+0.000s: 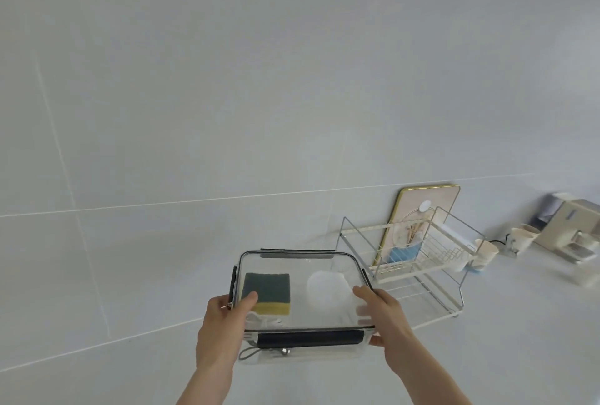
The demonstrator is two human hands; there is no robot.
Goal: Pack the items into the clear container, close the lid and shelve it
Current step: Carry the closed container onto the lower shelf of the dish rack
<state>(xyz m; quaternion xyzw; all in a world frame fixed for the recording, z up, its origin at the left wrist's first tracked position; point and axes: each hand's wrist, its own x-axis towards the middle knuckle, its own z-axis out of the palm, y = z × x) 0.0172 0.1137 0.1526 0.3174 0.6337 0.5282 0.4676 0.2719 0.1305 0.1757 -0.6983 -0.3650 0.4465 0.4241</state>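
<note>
Holding the clear container [302, 304] with its lid on, low in the middle of the frame, I have my left hand [220, 330] clamped on its left end and my right hand [386, 320] on its right end. Inside lie a green-and-yellow sponge [269, 294] at left and a white round thing [328, 287] at right. A wire rack [418, 258] stands on the bench [487, 356] just right of it, cups [483, 253] beyond.

a white counter [487, 356] bears a wire rack [418, 261], two cups [485, 253] and an appliance [574, 229].
</note>
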